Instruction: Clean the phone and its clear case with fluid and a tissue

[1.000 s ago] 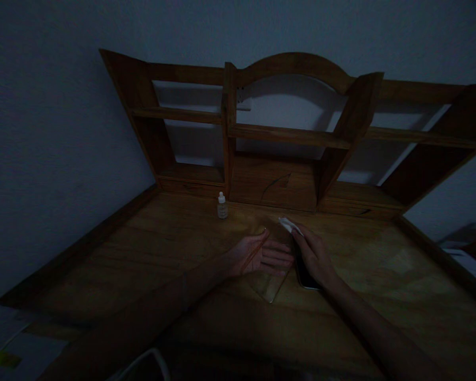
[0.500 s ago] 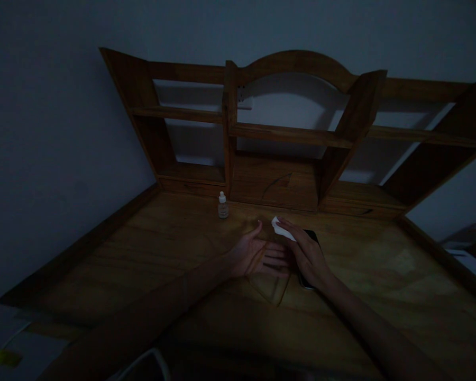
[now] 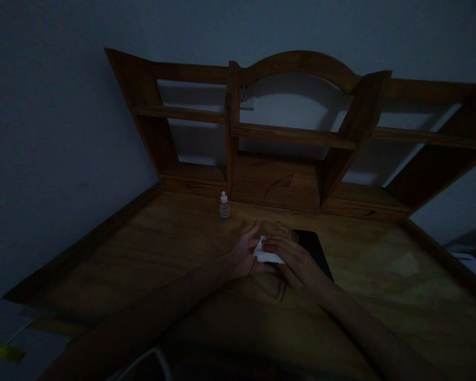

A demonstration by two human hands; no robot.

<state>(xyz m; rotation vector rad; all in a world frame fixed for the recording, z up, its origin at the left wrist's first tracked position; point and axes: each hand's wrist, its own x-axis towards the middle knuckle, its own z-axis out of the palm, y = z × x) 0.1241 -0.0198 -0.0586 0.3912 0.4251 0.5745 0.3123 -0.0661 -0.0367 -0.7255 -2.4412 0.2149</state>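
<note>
My left hand (image 3: 240, 258) holds a clear phone case (image 3: 276, 292) from beneath, its thumb raised and its fingers behind the see-through plastic. A folded white tissue (image 3: 268, 255) is under the fingers of my right hand (image 3: 300, 265), pressed against the case over my left palm. A black phone (image 3: 316, 247) lies flat on the desk, partly hidden by my right hand. Beyond my left hand stands a small clear bottle (image 3: 224, 208) with a white dropper cap. The dim light blurs the case's outline.
The wooden desk (image 3: 174, 233) has a wooden shelf unit (image 3: 277, 185) along its back. A wall socket (image 3: 246, 100) shows through the shelf opening. A white cable (image 3: 158, 357) loops at the front edge, and a yellow item (image 3: 8, 353) sits at the lower left.
My right hand has brought the tissue left and down, from above the left fingertips onto the case over the left palm. More of the phone shows. The view has shifted slightly.
</note>
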